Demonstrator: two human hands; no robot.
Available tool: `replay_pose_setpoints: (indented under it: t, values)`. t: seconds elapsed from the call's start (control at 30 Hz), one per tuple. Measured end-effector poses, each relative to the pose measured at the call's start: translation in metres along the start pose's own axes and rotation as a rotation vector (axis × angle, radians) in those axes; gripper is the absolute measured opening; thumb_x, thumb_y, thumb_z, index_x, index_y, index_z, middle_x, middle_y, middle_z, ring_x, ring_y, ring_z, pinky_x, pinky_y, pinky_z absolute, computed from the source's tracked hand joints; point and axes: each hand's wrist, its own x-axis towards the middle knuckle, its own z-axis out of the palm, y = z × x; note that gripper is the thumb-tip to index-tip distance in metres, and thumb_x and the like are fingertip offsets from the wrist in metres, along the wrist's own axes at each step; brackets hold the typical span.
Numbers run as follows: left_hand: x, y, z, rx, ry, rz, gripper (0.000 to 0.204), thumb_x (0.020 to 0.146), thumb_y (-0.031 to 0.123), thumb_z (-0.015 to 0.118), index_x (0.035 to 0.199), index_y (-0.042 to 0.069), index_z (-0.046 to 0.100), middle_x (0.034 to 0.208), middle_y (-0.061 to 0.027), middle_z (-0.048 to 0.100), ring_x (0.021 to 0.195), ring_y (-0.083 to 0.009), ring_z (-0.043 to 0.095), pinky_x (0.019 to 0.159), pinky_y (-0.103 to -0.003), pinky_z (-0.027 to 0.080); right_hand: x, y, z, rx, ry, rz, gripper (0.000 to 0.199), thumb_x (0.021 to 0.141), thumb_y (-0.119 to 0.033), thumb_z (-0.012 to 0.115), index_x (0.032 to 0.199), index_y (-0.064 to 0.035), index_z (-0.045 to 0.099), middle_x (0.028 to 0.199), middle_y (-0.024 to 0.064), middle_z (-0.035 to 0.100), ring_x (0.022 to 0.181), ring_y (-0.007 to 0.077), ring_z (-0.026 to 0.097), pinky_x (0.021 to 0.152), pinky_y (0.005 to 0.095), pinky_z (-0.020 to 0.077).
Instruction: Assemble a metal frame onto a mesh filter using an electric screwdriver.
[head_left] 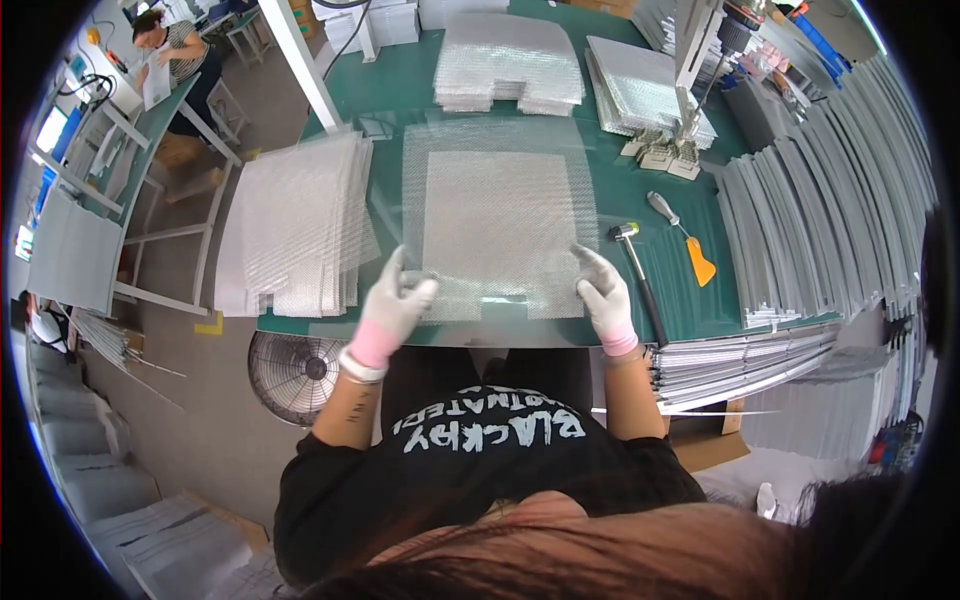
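Note:
A translucent, finely textured sheet (590,180) lies flat on the green table in front of me. A smaller, whiter rectangular sheet (497,210) shows within its outline; which one is on top I cannot tell. Green shows through a small notch at the near edge. My left hand (395,305), in a white glove with a pink cuff, is at the near left edge, thumb and forefinger apart. My right hand (604,298), gloved alike, is at the right edge with its fingers bent and apart. Neither hand visibly grips anything.
Stacks of similar sheets lie at left (295,220) and far middle (508,60). A hammer (640,275), an orange-bladed scraper (698,260) and metal blocks (662,155) are at right. Grey panels (830,200) stand beyond them. A floor fan (305,372) stands below left; a co-worker (180,55) sits far left.

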Motion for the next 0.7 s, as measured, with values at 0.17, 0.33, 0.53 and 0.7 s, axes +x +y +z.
replay_pose_setpoints:
  t: [0.17, 0.33, 0.53, 0.7]
  values:
    - [-0.007, -0.003, 0.029, 0.553, 0.163, 0.125, 0.072, 0.080, 0.021, 0.071, 0.140, -0.001, 0.038, 0.089, -0.0130, 0.065, 0.067, -0.0236, 0.061, 0.065, -0.033, 0.050, -0.002, 0.000, 0.008, -0.694, 0.054, -0.077, 0.042, 0.082, -0.003, 0.061, 0.124, -0.0030, 0.060, 0.122, 0.0085, 0.062, 0.081, 0.0088, 0.054, 0.076, 0.0214, 0.0445]
    - [0.011, -0.021, 0.028, 0.589, 0.123, 0.098, 0.072, 0.082, 0.023, 0.069, 0.142, 0.001, 0.036, 0.102, -0.0195, 0.065, 0.087, -0.0351, 0.064, 0.076, -0.041, 0.051, -0.001, 0.008, 0.006, -0.816, 0.063, -0.097, 0.041, 0.081, -0.005, 0.062, 0.122, -0.0043, 0.062, 0.121, 0.0100, 0.062, 0.080, 0.0133, 0.058, 0.073, 0.0240, 0.0471]
    - [0.014, -0.032, 0.035, 0.710, 0.149, 0.147, 0.073, 0.083, 0.027, 0.068, 0.143, 0.002, 0.034, 0.115, -0.0241, 0.061, 0.099, -0.0390, 0.062, 0.083, -0.043, 0.051, -0.001, 0.015, 0.009, -0.975, 0.069, -0.134, 0.041, 0.081, -0.010, 0.064, 0.121, -0.0036, 0.061, 0.123, 0.0193, 0.060, 0.118, 0.0343, 0.055, 0.100, 0.0381, 0.0439]
    - [0.019, -0.033, 0.033, 0.742, 0.087, 0.062, 0.075, 0.083, 0.029, 0.068, 0.144, 0.004, 0.033, 0.110, -0.0222, 0.063, 0.097, -0.0377, 0.063, 0.081, -0.043, 0.051, -0.001, 0.016, 0.006, -0.969, 0.065, -0.084, 0.041, 0.081, -0.011, 0.064, 0.121, -0.0046, 0.061, 0.123, 0.0191, 0.060, 0.117, 0.0343, 0.056, 0.099, 0.0382, 0.0449]
